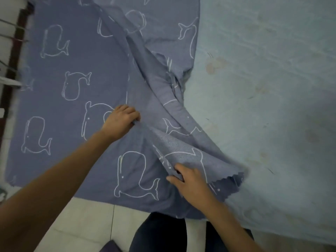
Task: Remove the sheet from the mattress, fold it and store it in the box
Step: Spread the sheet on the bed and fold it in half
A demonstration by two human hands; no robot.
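Note:
A blue-grey sheet (76,88) printed with white whale outlines covers the left half of the view. Its right part is pulled back in a bunched ridge (163,84), baring the pale blue mattress (263,88). My left hand (120,122) grips a fold of the sheet near the middle of the ridge. Closer to me, my right hand (189,182) holds the sheet's lifted corner, fingers curled into the cloth beside its zigzag-cut edge (231,179).
White floor tiles (87,220) show below the sheet's near edge, with my dark trouser legs (160,233) at the bottom. A dark wooden frame (16,51) runs along the far left. The mattress carries a few faint stains (214,64).

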